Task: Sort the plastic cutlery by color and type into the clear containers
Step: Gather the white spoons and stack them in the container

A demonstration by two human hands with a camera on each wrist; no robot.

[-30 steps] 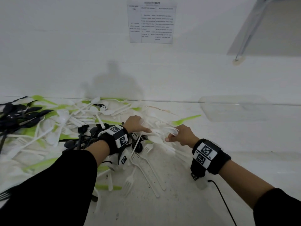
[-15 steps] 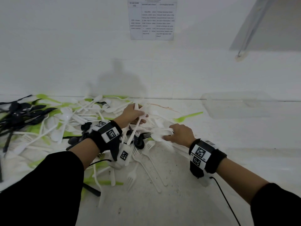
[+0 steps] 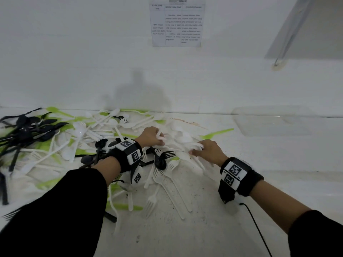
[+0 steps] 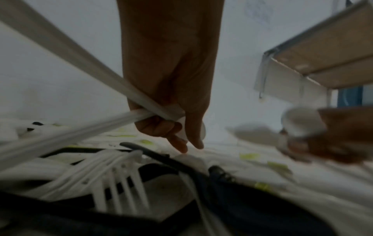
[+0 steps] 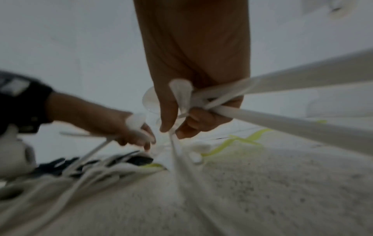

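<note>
Left hand [image 3: 151, 135] gripping white spoons [image 4: 139, 115], right hand [image 3: 209, 150] clutching a bundle of white spoons [image 5: 218, 99], both over the mixed cutlery pile [image 3: 83, 138] on the worktop [image 3: 204, 229], clear container [image 3: 272, 120] well right of the pile

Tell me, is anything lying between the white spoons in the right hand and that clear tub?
Nothing visible blocks it. Between the right hand gripping white spoons and the clear container lies only bare table; a green fork lies nearby.
</note>
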